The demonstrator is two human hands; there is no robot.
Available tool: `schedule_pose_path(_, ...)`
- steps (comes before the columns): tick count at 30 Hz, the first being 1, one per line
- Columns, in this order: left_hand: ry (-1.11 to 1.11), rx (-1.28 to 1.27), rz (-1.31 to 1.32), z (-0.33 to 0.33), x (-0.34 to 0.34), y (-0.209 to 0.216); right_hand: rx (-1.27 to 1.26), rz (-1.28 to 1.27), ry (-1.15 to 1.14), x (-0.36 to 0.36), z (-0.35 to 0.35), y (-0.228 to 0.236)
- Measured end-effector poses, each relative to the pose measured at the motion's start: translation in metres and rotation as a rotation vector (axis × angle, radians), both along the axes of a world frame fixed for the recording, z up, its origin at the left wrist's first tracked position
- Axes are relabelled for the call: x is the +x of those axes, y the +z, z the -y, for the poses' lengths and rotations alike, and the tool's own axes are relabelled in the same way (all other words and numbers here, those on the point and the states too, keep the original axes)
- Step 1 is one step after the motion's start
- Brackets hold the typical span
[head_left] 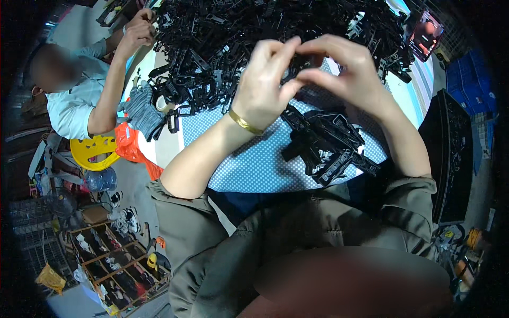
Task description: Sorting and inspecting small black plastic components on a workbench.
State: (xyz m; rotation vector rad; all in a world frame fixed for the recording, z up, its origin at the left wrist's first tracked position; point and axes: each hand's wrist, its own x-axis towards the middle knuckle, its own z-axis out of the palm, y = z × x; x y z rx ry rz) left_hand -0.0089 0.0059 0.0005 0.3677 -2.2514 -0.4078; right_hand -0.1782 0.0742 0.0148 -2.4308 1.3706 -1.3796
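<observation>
My left hand, with a gold band at its wrist, is raised over the table, its fingers drawn together. Facing it, my right hand has its thumb and forefinger bent in to meet the left fingertips. Whatever they pinch between them is lost against the dark background. Beyond both hands spreads a large heap of black plastic parts. Nearer to me, below my right hand, lies a smaller pile of black plastic parts on the blue patterned tablecloth.
At the left a co-worker sits with both hands at the heap's edge. Grey gloves and an orange bag lie between us. A phone stands at the far right. Blue crates and a yellow stool flank the table.
</observation>
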Motion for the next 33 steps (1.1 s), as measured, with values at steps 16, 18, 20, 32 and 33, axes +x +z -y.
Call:
schedule_pose_path(16, -0.246, 1.197, -0.199, 0.012, 0.0, -0.005, 0.43, -0.268, -0.437, -0.035, 0.001, -0.005)
schedule_pose_path(18, -0.221, 1.183, -0.21, 0.01, -0.001, -0.007, 0.525, 0.274, -0.169, -0.033, 0.005, -0.002)
schedule_pose_path(20, -0.156, 1.114, -0.248, 0.009, -0.001, -0.01, 0.596, 0.386, -0.138, -0.022, 0.002, 0.005)
schedule_pose_path(32, -0.02, 0.916, -0.178, -0.001, -0.005, -0.008, 0.617, 0.617, -0.238, -0.001, 0.001, -0.007)
schedule_pose_path(33, -0.02, 0.912, -0.192, -0.001, -0.005, -0.009, 0.616, 0.618, -0.237, 0.0, 0.001, -0.008)
